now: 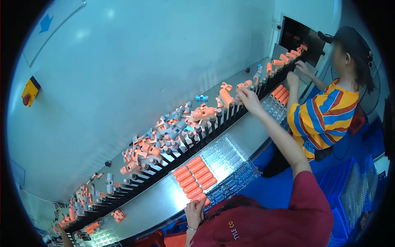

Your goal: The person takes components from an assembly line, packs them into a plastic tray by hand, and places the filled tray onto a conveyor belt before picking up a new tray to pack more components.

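My left hand (195,212) is at the near end of a clear plastic tray (230,150), its fingers closed on an orange tube (205,201). Several more orange tubes (196,166) lie in two rows in that tray. My right hand (249,100) reaches out to a row of dark upright pegs (212,123) on a moving-line rail, its fingertips pinched together. What they hold, if anything, is too small and blurred to name. Just left of these fingers a tilted orange tube (226,98) stands by the pegs, and another orange piece (244,85) lies beyond them.
Behind the pegs lies a long heap of orange and grey plastic parts (164,127). A co-worker in a striped shirt (329,117) works at the right, near another tray of orange tubes (279,95). Blue crates (339,197) stand on the floor. A yellow switch box (31,91) is on the wall.
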Motion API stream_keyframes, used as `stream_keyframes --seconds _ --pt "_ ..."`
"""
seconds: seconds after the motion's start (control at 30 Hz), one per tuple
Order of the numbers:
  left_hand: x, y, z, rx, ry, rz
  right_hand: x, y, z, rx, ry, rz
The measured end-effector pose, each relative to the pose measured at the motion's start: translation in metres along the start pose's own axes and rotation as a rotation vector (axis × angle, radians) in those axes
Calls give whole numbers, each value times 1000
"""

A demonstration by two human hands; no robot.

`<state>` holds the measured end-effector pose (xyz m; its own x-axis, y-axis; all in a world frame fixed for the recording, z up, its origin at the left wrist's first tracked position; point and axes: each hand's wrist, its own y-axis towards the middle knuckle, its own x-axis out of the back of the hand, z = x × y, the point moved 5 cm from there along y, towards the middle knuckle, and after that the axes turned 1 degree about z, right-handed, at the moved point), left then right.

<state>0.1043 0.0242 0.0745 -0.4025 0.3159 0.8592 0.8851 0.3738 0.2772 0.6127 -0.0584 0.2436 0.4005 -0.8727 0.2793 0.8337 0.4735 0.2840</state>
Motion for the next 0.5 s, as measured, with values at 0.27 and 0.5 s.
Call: stream_keyframes --seconds 0.27,0.5 --pt "46 -58 45 -2 -85 119 -131 -52 92 359 -1046 518" --pt "70 -84 72 460 -125 -305 -171 -103 138 489 -749 626"
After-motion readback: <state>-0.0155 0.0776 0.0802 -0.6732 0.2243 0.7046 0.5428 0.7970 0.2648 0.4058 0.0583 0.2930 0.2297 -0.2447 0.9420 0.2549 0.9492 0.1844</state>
